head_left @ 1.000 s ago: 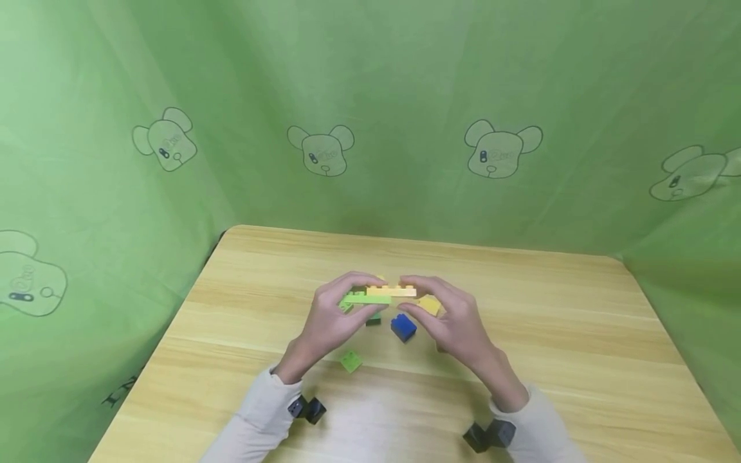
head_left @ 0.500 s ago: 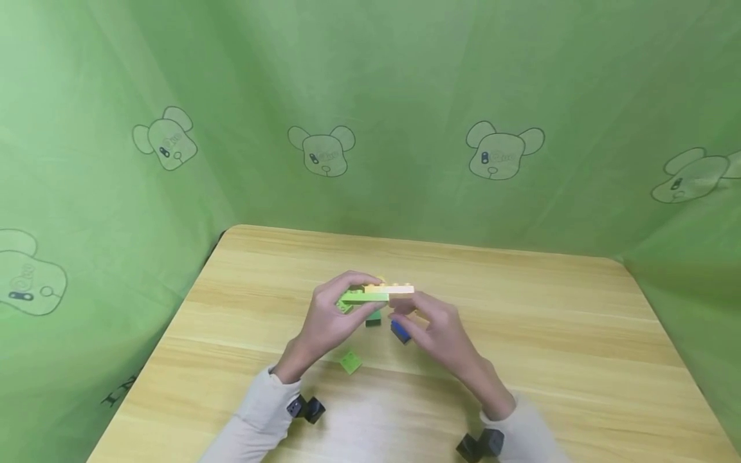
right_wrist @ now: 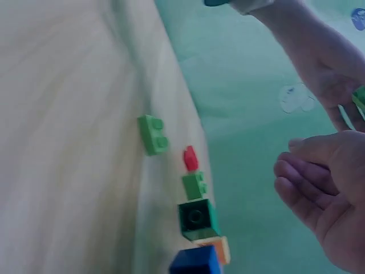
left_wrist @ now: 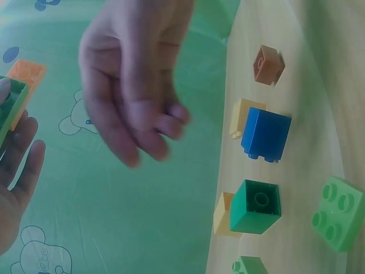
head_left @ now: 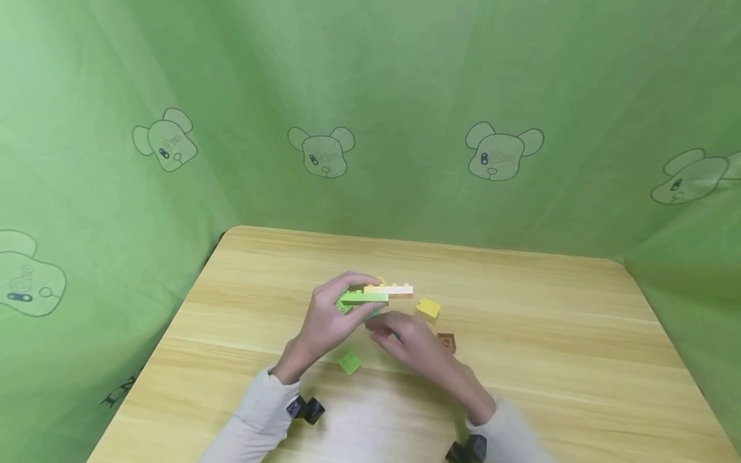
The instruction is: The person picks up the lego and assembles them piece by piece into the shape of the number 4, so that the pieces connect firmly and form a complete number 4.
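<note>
In the head view my left hand (head_left: 327,318) pinches a light green brick (head_left: 365,298) between thumb and fingers, above the table. A long pale orange brick (head_left: 399,290) sits on top of it, jutting out to the right. My right hand (head_left: 417,347) is lower and to the right, fingers loosely bent with nothing in them. It partly hides a blue brick and a dark green brick, both plain in the left wrist view: the blue brick (left_wrist: 266,134) and the dark green brick (left_wrist: 255,206), which shows its hollow underside.
On the wooden table (head_left: 521,308) lie a yellow brick (head_left: 428,308), a brown brick (head_left: 447,342) and a light green four-stud brick (head_left: 350,363). A small red piece (right_wrist: 190,158) appears in the right wrist view. Green cloth (head_left: 405,77) surrounds the table.
My right hand has left the orange brick's end and moved down and left toward the dark green brick. The yellow and brown bricks now show. My left hand has stayed nearly still.
</note>
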Action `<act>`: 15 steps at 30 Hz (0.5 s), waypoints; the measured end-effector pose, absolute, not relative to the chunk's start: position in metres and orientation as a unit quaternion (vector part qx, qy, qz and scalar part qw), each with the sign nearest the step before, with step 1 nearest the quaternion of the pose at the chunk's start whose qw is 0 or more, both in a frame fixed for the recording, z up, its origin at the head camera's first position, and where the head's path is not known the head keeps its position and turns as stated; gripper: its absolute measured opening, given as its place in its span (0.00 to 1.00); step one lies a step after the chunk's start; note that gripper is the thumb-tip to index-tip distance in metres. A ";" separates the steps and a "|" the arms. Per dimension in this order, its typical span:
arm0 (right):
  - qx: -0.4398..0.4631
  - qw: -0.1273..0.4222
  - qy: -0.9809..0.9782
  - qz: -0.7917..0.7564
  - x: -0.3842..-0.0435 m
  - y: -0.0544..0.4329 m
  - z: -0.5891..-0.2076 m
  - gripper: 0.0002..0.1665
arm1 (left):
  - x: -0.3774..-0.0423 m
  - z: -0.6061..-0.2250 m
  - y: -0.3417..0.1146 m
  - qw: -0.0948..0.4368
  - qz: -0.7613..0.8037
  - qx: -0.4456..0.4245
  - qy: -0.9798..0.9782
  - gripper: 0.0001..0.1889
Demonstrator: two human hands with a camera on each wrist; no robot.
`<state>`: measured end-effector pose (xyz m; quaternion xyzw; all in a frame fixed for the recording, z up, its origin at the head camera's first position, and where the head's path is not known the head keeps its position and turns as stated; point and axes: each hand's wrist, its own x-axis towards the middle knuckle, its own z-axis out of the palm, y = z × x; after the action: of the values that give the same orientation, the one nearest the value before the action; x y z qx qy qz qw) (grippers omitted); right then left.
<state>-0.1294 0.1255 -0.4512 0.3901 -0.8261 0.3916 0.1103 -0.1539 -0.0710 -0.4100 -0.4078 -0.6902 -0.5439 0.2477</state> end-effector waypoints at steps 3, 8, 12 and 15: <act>0.382 0.050 -0.840 0.383 -0.128 0.119 -0.456 0.11 | -0.154 -0.411 -0.072 0.248 -0.540 -0.406 -0.694 0.20; 0.368 -0.010 -0.861 0.351 -0.125 0.110 -0.462 0.13 | -0.154 -0.412 -0.072 0.246 -0.539 -0.406 -0.696 0.19; 0.373 -0.027 -0.870 0.321 -0.125 0.107 -0.467 0.16 | -0.154 -0.412 -0.073 0.246 -0.540 -0.406 -0.695 0.19; 0.386 -0.026 -0.872 0.301 -0.126 0.105 -0.471 0.16 | -0.154 -0.412 -0.073 0.246 -0.541 -0.405 -0.695 0.19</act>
<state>-0.1258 0.1053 -0.4706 0.3863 -0.8717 0.3005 -0.0258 -0.1544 -0.0725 -0.4117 -0.4049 -0.6948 -0.5410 0.2463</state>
